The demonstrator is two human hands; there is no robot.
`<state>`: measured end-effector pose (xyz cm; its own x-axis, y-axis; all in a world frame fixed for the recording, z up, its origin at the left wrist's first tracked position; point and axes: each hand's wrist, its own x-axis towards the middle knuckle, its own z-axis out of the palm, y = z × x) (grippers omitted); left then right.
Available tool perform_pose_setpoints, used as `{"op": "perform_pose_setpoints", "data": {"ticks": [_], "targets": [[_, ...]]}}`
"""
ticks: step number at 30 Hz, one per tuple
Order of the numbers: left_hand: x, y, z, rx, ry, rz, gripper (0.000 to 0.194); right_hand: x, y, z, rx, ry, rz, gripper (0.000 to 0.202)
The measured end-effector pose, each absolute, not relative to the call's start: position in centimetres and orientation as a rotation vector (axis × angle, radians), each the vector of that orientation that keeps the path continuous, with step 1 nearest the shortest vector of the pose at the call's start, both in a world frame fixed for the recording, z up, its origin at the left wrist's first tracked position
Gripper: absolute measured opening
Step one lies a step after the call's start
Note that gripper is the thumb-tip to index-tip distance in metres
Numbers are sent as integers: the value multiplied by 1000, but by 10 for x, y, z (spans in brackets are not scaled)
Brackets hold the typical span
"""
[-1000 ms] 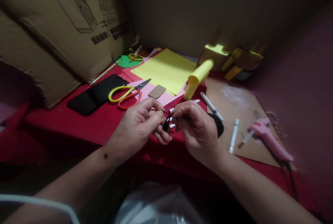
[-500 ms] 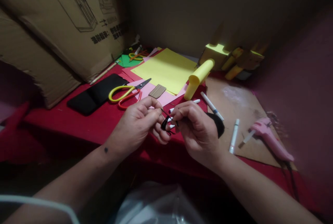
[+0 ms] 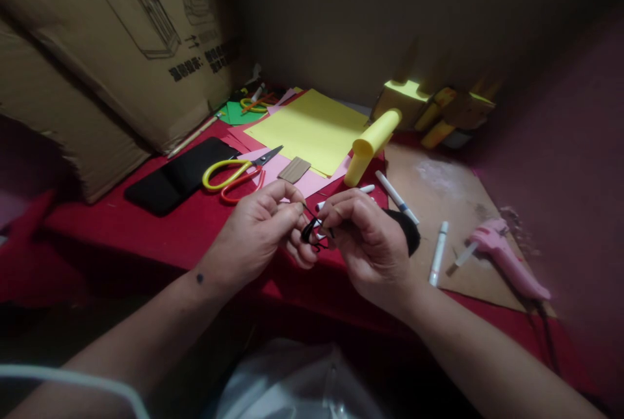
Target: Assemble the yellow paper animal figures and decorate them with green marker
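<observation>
Between both hands, above the front edge of the table, is a small looped bundle of black yarn [image 3: 307,232]. Thumb and fingertips of my left hand [image 3: 266,227] pinch one strand, and the bundle hangs by its lower fingers. My right hand [image 3: 373,237] pinches a strand of the same yarn from the other side. Behind the right hand a larger dark ball [image 3: 409,232] is partly hidden. White markers [image 3: 361,191] lie just beyond the fingers. Scissors [image 3: 241,175] with a yellow and a red handle rest left of a small cardboard piece [image 3: 294,170].
Yellow paper sheets [image 3: 307,126] lie over pink ones on the red tablecloth [image 3: 146,230]. A black phone [image 3: 180,175] is at left, before a big cardboard box [image 3: 121,81]. A yellow paper tube shape [image 3: 375,139] stands at right. A pink glue gun [image 3: 509,256] lies on a cardboard sheet [image 3: 448,191].
Hardly anything differs. The fingers of my right hand have shifted slightly on the yarn, and the view has drifted a little.
</observation>
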<state>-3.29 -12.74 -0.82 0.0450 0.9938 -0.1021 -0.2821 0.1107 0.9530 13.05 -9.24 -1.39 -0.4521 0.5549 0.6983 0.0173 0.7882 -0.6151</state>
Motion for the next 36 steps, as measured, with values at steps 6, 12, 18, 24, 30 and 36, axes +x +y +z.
{"op": "perform_pose_setpoints", "data": {"ticks": [6, 12, 18, 24, 30, 36], "targets": [[-34, -127, -11, 946, 1024, 1235, 12, 131, -91, -16, -431, -1967, 683, 22], [-36, -127, -6, 1046, 1101, 1324, 10, 135, -93, -10, -501, -1861, 949, 16], [-36, -134, 1, 1332, 1338, 1417, 4, 137, -95, 3, -566, -1755, 999, 9], [-32, -139, -4, 1784, 1470, 1462, 6, 125, -93, -1, -760, -1782, 999, 9], [-27, -140, -2, 1977, 1550, 1448, 6, 127, -91, 0, -835, -1785, 1048, 12], [-41, -133, -1, 2031, 1560, 1180, 12, 131, -87, 9, -853, -1630, 1268, 14]]}}
